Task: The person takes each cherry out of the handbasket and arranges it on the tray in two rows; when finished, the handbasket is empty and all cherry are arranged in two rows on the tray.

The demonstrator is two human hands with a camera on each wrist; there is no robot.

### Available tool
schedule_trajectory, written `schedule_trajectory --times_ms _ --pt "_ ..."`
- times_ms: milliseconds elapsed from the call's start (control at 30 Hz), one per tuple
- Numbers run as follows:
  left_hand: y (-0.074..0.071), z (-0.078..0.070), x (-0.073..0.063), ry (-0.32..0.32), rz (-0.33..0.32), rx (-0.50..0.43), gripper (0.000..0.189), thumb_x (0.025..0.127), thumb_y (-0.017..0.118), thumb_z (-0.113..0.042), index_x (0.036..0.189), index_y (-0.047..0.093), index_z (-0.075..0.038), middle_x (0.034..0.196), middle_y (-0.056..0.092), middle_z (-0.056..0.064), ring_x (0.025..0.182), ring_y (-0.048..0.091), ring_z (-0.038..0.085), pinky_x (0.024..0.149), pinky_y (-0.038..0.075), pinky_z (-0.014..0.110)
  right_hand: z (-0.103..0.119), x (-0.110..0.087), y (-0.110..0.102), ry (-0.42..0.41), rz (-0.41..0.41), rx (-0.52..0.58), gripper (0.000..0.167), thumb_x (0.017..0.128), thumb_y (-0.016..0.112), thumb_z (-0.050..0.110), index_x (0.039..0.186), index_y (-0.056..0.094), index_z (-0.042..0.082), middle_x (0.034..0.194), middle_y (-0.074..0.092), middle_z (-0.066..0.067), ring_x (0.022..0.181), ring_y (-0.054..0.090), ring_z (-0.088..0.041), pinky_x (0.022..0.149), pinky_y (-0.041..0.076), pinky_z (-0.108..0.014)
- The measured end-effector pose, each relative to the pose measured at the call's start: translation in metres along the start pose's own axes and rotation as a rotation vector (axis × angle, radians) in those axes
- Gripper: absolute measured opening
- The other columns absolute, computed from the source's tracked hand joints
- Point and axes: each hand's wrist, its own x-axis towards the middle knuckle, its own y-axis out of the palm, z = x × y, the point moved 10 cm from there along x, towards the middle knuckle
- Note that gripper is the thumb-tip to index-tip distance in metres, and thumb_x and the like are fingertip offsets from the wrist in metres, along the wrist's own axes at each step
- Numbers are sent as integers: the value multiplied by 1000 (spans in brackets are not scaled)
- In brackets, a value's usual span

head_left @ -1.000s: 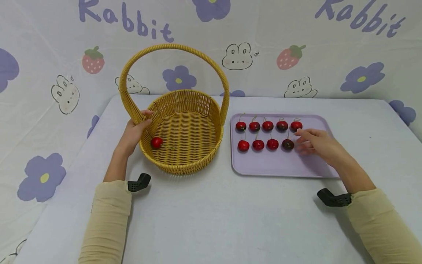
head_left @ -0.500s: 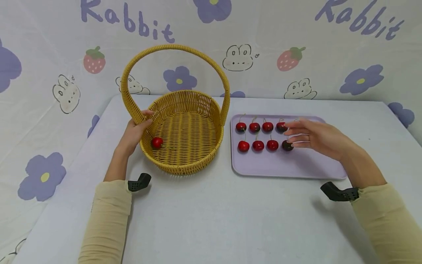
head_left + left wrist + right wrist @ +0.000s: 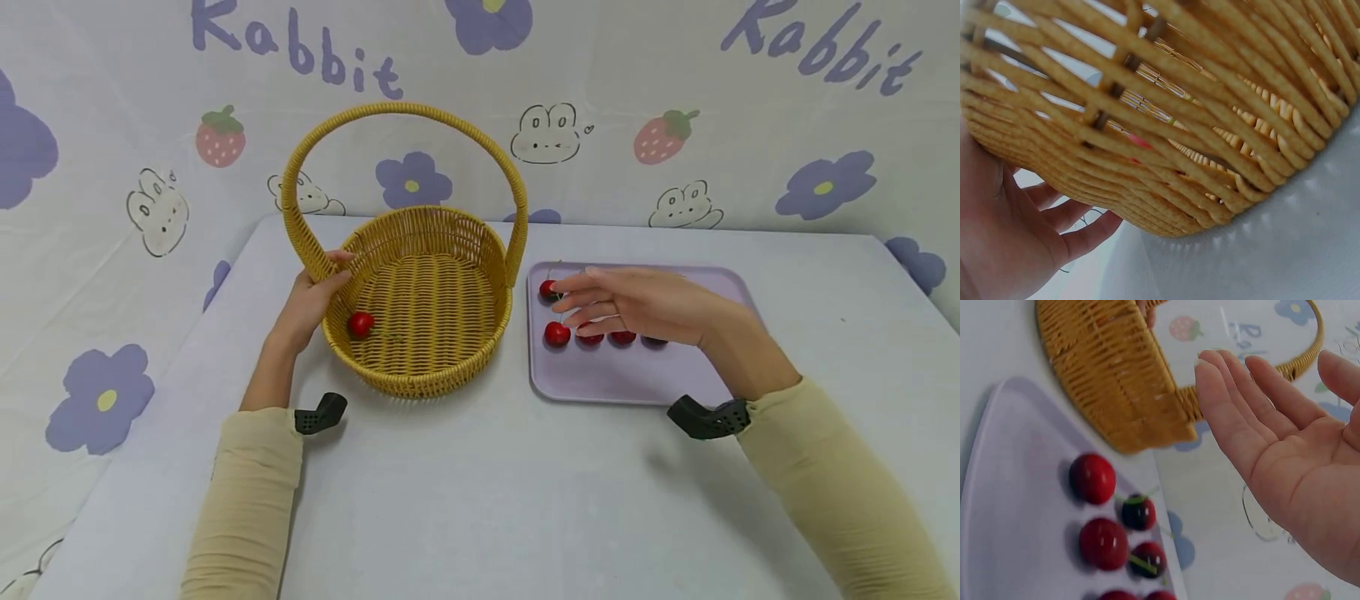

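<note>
My left hand (image 3: 306,304) grips the side of a yellow wicker basket (image 3: 417,386) where the tall handle meets the rim. In the left wrist view, fingers (image 3: 1094,236) of that hand wrap the weave from outside. One red cherry (image 3: 361,324) lies inside the basket at the left. My right hand (image 3: 645,304) hovers above a lilac tray (image 3: 585,387), fingers loosely extended, pointing at the basket. The right wrist view shows its palm (image 3: 1310,469) bare. Rows of stemmed cherries (image 3: 557,334) sit on the tray; the hand hides most of the back row.
Both things stand on a white-covered table (image 3: 480,483), the basket left of the tray with a narrow gap between. Behind hangs a printed cloth (image 3: 600,58) with rabbits, strawberries and flowers. A black wrist device (image 3: 708,418) juts from the right sleeve, another from the left.
My right hand has risen from the tray's right-hand cherries and moved left across the tray towards the basket. The left hand stays on the basket.
</note>
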Motion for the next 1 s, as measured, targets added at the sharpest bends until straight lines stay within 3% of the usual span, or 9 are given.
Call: schedule_trajectory --times_ms 233,467,1000 --pt "1 2 1 -2 4 -2 39 101 42 -12 138 41 0 146 36 15 137 26 27 110 20 46 11 34 27 9 27 41 46 104 39 24 139 39 -6 129 51 -24 114 53 -34 97 43 -41" --pt "-1 1 0 -11 -5 9 38 101 43 -14 138 42 -2 145 38 15 134 30 27 109 21 46 19 69 55 16 49 -10 43 104 37 22 137 42 -4 128 51 -23 121 46 -40 98 42 -41" --pt "0 -1 -1 -1 5 5 39 101 43 -12 138 41 0 145 36 16 136 28 28 110 20 47 -6 143 76 131 -69 3 49 102 45 30 142 41 2 139 46 -20 127 43 -33 104 35 -40"
